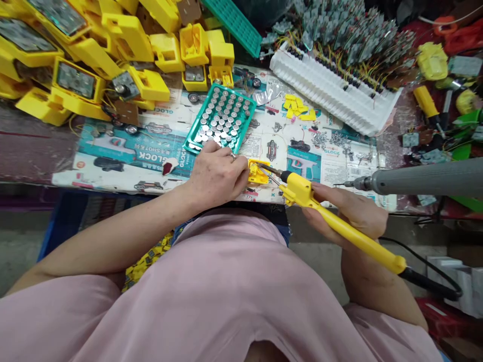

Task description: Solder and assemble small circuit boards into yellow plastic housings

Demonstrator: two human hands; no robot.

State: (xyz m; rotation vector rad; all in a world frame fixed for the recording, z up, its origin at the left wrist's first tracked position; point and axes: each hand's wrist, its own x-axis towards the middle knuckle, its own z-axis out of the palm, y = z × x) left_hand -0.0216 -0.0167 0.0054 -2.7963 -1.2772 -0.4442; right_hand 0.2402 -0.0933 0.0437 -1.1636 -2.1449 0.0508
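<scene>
My left hand [219, 175] is closed at the table's front edge, its thumb side against a small yellow plastic part [258, 173]. The fingertips are partly hidden behind the knuckles. Just beyond them lies a green tray [199, 115] holding rows of round silver button cells [226, 123]. From the right, my right hand [354, 213] grips a yellow soldering gun [362, 244]. Its metal tip and a thin feed tube point left and reach the yellow part. A black cable leaves the rear of the handle.
Yellow housings [124, 42] pile up at the back left. A white rack [320, 83] with wired circuit boards [350, 40] stands at the back right. Small yellow pieces [298, 106] and screws [332, 138] lie mid-table. A grey electric screwdriver [426, 178] juts in from the right.
</scene>
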